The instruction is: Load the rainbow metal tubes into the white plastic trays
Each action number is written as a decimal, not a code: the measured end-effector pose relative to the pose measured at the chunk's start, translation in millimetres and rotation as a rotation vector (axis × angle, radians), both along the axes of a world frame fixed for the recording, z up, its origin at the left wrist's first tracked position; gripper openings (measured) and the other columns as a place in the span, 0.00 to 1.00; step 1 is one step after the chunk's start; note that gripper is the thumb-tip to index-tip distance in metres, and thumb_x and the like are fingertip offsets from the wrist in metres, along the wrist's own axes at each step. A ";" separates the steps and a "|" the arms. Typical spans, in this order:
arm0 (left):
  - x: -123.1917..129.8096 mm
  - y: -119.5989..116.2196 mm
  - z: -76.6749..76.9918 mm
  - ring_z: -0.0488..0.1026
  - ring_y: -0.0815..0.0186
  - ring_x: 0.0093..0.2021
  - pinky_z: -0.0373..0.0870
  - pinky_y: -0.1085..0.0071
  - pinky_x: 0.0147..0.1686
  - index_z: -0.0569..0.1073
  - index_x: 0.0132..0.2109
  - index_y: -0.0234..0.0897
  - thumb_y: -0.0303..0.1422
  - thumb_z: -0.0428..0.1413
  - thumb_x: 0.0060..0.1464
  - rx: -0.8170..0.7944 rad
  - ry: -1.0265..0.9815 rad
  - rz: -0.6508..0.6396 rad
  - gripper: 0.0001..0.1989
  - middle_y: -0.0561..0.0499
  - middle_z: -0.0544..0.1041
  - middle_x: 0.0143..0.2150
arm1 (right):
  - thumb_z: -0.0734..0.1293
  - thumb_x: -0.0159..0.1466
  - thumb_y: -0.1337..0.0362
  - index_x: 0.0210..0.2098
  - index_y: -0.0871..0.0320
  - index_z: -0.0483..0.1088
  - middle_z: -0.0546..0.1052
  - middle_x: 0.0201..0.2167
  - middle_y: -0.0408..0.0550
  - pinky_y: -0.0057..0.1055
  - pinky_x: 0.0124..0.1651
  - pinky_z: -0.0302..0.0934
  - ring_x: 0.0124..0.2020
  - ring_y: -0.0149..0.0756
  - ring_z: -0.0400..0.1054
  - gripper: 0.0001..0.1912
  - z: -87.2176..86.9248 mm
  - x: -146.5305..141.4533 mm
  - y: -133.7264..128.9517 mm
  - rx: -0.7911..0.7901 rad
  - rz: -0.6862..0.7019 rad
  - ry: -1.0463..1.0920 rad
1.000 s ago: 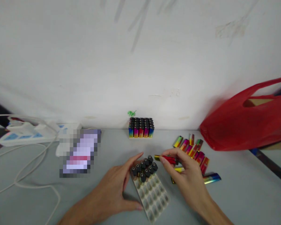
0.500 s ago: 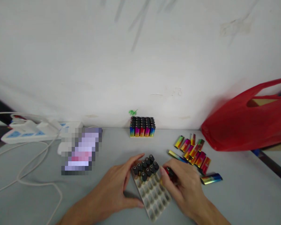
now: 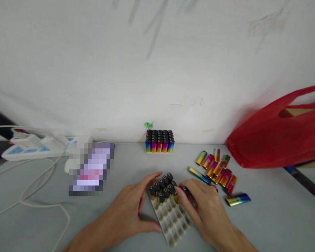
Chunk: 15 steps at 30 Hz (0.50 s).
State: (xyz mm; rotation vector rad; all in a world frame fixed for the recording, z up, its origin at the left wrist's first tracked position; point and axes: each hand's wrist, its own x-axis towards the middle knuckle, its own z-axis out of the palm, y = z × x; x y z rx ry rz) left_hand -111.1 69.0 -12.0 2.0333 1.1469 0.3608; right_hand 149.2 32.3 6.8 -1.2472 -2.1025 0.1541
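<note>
A pale tray (image 3: 170,221) with rows of oval hollows lies tilted on the grey table. Several black-topped cylinders (image 3: 161,196) stand upright in its far rows. My left hand (image 3: 131,206) is curved around the tray's left side, thumb and fingers apart, with the thumb near its left edge. My right hand (image 3: 203,206) is at the tray's right side, fingers bent round a black-topped piece (image 3: 186,191). Its thumb tip is beside the standing cylinders; the lower part of the held piece is hidden by the fingers.
A filled block of colourful cylinders (image 3: 160,145) stands by the wall. Shiny loose sleeves (image 3: 219,171) lie at right, before a red bag (image 3: 273,136). At left are a blurred phone (image 3: 94,168), a white power strip (image 3: 31,151) and cables (image 3: 52,204).
My right hand has moved slightly left, bringing its thumb and the held piece closer to the standing cylinders. My left hand and the tray have stayed in place.
</note>
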 end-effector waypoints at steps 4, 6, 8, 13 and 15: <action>-0.3 1.3 0.5 0.73 0.58 0.31 0.67 0.65 0.38 0.56 0.81 0.50 0.58 0.78 0.45 0.002 0.002 -0.002 0.64 0.60 0.72 0.30 | 0.56 0.85 0.58 0.38 0.54 0.70 0.76 0.28 0.41 0.33 0.33 0.59 0.27 0.35 0.73 0.20 -2.1 -1.8 -0.3 -0.027 -0.033 0.016; -0.7 1.7 -0.1 0.73 0.58 0.31 0.67 0.66 0.37 0.56 0.81 0.50 0.57 0.78 0.45 0.004 0.019 -0.007 0.64 0.60 0.73 0.31 | 0.56 0.85 0.57 0.38 0.54 0.70 0.76 0.29 0.42 0.34 0.34 0.59 0.28 0.36 0.74 0.20 -3.2 -2.4 -0.8 -0.023 -0.048 -0.011; -1.3 1.4 -1.4 0.74 0.57 0.32 0.67 0.66 0.38 0.56 0.81 0.50 0.57 0.78 0.45 0.011 0.030 -0.009 0.64 0.59 0.74 0.32 | 0.56 0.85 0.54 0.39 0.54 0.70 0.77 0.30 0.44 0.35 0.34 0.59 0.29 0.38 0.75 0.21 -3.5 -3.0 -2.0 -0.019 -0.055 -0.070; -2.7 -0.6 -4.9 0.76 0.56 0.34 0.69 0.65 0.40 0.56 0.81 0.51 0.58 0.77 0.46 0.037 0.025 0.005 0.63 0.58 0.77 0.34 | 0.60 0.82 0.51 0.41 0.54 0.70 0.78 0.32 0.47 0.38 0.34 0.58 0.30 0.43 0.75 0.18 -1.7 -5.2 -6.5 -0.069 -0.021 -0.129; -2.4 -0.5 -5.6 0.77 0.56 0.34 0.70 0.64 0.40 0.56 0.81 0.51 0.59 0.77 0.46 0.043 0.015 0.007 0.63 0.58 0.78 0.34 | 0.64 0.79 0.53 0.42 0.55 0.70 0.78 0.34 0.47 0.38 0.35 0.59 0.32 0.43 0.75 0.14 -0.4 -6.5 -7.1 -0.133 -0.013 -0.102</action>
